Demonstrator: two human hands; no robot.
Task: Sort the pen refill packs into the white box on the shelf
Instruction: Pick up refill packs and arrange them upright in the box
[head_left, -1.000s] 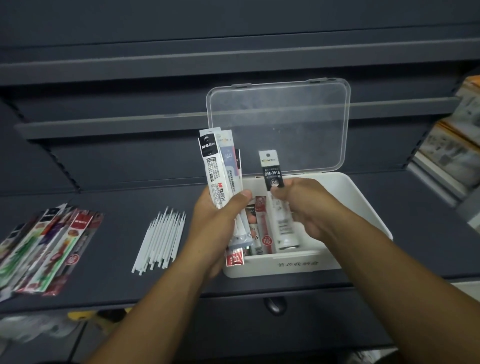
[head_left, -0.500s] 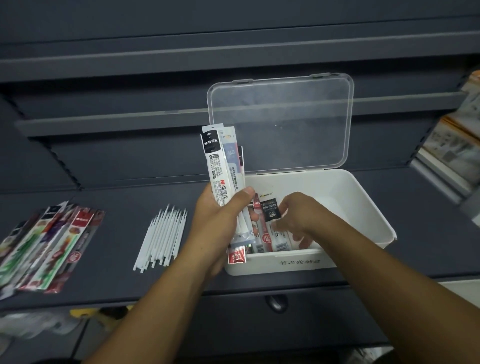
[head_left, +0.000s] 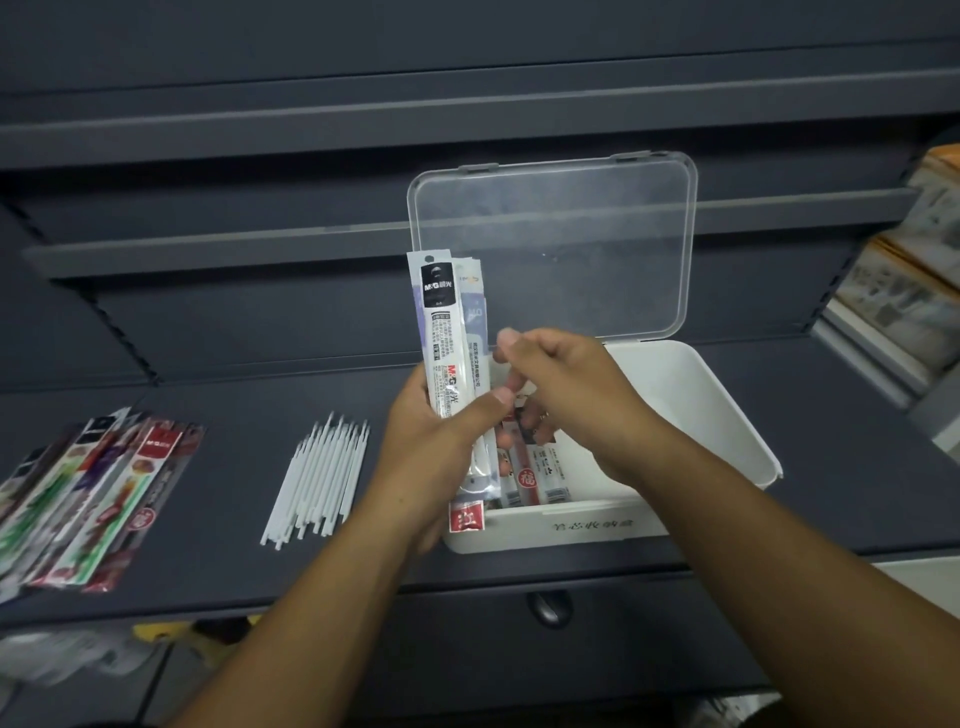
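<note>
My left hand (head_left: 431, 452) grips a bundle of pen refill packs (head_left: 441, 332) upright, a white and black pack in front, just left of the white box (head_left: 727, 415). The box stands on the dark shelf with its clear lid (head_left: 571, 249) raised. Several refill packs (head_left: 535, 473) lie in its left part. My right hand (head_left: 571, 389) is above the box with its fingertips pinched on the right edge of a rear pack in the bundle. A red-tagged pack end (head_left: 466, 517) hangs below my left hand, over the box's front rim.
More refill packs (head_left: 98, 493) lie fanned out at the shelf's left end. A bunch of loose white refill tubes (head_left: 322, 478) lies between them and the box. Stacked printed goods (head_left: 904, 291) sit at the right edge. A drawer front with a lock (head_left: 543, 608) is below the shelf.
My right hand laid the black-topped pack in the box, let go, and rose to the bundle in my left hand. The left hand has stayed in place.
</note>
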